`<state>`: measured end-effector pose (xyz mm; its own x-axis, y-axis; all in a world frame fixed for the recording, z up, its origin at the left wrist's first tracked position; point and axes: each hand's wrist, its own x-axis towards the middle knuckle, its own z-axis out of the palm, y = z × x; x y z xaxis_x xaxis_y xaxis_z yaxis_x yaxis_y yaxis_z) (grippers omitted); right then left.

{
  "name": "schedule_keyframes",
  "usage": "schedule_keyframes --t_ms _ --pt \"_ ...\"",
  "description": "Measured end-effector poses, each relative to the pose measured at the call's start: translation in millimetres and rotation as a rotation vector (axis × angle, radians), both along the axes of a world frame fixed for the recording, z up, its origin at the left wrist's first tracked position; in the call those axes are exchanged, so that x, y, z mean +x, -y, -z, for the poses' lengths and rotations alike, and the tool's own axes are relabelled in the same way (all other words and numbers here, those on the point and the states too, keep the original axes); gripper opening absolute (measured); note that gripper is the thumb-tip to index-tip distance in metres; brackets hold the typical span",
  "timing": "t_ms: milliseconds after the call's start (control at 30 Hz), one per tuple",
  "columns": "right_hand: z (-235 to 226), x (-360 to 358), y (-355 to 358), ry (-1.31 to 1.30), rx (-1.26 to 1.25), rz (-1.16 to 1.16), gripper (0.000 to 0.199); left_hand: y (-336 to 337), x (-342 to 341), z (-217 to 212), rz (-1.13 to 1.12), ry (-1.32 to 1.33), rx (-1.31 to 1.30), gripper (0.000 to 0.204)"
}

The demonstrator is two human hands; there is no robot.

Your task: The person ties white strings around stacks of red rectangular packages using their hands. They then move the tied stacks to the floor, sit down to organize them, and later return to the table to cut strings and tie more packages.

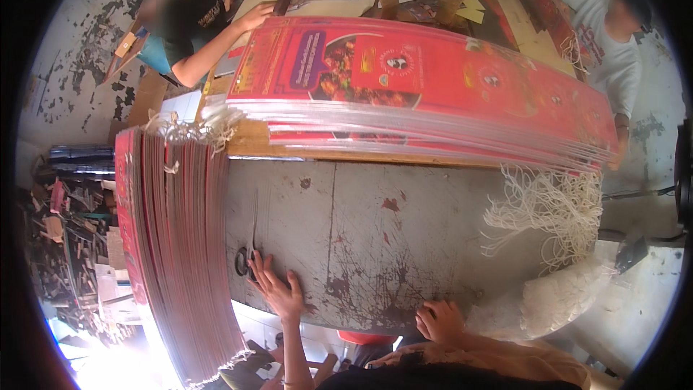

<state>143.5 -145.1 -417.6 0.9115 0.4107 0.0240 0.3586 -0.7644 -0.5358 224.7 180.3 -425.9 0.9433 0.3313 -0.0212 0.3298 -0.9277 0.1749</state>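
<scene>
head view: just right of the red stack (184, 245), scissors (253, 240) lie against the left hand (280, 292), spread, gripping nothing; well right of that stack, the right hand (442, 321) half-curls, its grasp unclear. a nudge could drive the scissors into the stack.

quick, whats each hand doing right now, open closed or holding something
Left hand: open, fingers spread, fingertips at the scissors' handles.
Right hand: fingers curled, at the table's near edge; cannot tell whether it holds anything.
</scene>
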Motion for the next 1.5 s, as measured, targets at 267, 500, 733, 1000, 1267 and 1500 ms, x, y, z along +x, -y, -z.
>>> schedule_keyframes --t_ms 267,500,733,1000,1267,1500 --pt "-5 -2 4 -0.103 -0.050 -0.013 0.025 -2 10 0 0.032 -0.023 -0.080 0.051" --pt "-11 3 2 -0.066 -0.112 -0.060 0.021 -13 2 5 0.012 0.179 -0.089 0.045" --pt "-11 -5 -11 -0.071 -0.090 -0.102 0.018 -13 -2 5 0.049 0.168 -0.101 0.045" --pt "-5 -12 -12 -0.037 -0.114 -0.104 0.021 -9 1 3 0.046 0.087 -0.015 0.046" --pt "-2 -24 -13 -0.003 -0.180 -0.123 0.028 -14 -4 6 0.092 0.082 0.073 0.048" --pt "-17 -16 -17 -0.033 -0.233 -0.043 0.023 -11 -9 2 0.114 0.001 0.059 0.055"
